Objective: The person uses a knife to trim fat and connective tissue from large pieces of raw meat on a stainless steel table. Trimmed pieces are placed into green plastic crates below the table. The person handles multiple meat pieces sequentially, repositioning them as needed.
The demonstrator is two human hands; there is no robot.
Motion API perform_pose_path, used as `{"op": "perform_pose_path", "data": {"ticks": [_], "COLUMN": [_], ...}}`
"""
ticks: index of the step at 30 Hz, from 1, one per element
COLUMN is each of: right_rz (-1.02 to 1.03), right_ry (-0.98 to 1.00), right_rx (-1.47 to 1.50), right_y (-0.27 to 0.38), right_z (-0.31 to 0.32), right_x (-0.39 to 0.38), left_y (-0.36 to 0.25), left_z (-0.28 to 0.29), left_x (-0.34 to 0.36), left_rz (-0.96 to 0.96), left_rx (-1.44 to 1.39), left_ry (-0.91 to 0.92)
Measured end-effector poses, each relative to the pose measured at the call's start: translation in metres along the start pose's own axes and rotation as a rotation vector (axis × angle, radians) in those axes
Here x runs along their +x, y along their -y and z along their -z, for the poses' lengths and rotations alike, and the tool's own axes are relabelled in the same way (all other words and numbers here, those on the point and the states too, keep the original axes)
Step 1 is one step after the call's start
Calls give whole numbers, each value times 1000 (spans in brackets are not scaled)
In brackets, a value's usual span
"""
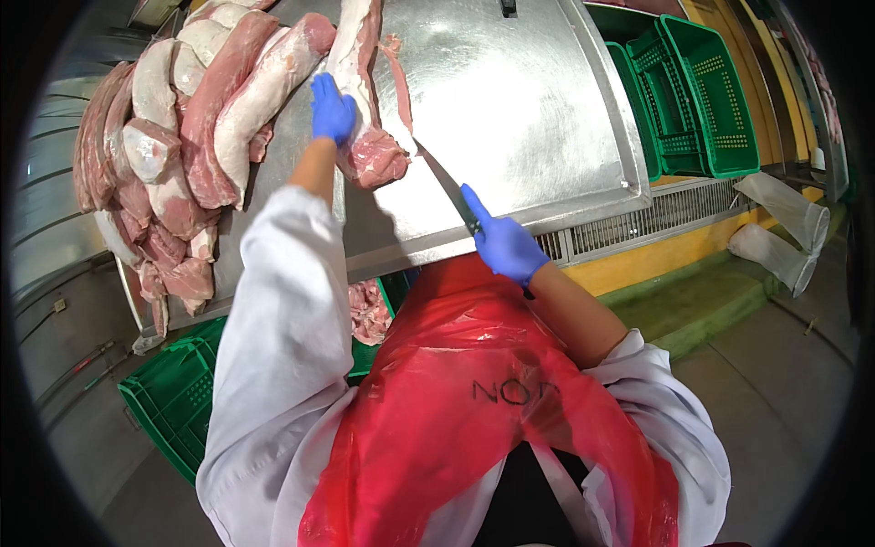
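A long pork loin lies on the metal table, its near end red and rounded. My left hand, in a blue glove, rests flat against the loin's left side with its fingers stretched out. In my blue-gloved right hand is a knife, the forefinger laid along the handle. The blade points up and left, its tip close to a thin strip of meat and fat beside the loin. Whether the tip touches the strip I cannot tell.
Several loins are heaped at the table's left. Green crates stand beyond its right edge, above a metal grating. Below the near edge are meat pieces in a crate, and another green crate at lower left.
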State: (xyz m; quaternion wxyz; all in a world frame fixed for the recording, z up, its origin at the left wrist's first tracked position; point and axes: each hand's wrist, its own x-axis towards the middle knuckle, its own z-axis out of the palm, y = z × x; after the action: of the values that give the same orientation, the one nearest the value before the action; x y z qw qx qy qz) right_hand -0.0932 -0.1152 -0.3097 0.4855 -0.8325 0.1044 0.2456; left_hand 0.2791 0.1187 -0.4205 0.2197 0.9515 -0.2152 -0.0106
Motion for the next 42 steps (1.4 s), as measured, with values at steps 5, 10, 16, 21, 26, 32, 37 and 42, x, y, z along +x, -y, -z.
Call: {"op": "perform_pose_path", "data": {"ticks": [5, 10, 16, 21, 26, 32, 37, 42], "right_rz": [-104, -21, -32, -26, -115, 237, 111, -110], "right_ry": [17, 91, -24, -25, 121, 53, 92, 94], "right_rx": [213, 333, 506, 141, 101, -180, -169, 419], "right_y": [18, 53, 89, 90, 86, 37, 34, 76], "right_z": [16, 15, -10, -39, -52, -93, -49, -46], "right_x": [28, 79, 139, 129, 47, -17, -55, -13], "left_y": [-55, -18, -19, -40, -51, 63, 94, 86], "left_z": [19, 23, 14, 8, 8, 6, 21, 18], "left_x": [-99, -113, -120, -125, -118, -78, -72, -82], "left_rz": [-103, 13, -65, 37, 157, 276, 293, 277], "left_rx": [0, -352, -294, -226, -184, -346, -331, -329], "left_ry": [71, 62, -14, -75, -61, 2, 110, 40]}}
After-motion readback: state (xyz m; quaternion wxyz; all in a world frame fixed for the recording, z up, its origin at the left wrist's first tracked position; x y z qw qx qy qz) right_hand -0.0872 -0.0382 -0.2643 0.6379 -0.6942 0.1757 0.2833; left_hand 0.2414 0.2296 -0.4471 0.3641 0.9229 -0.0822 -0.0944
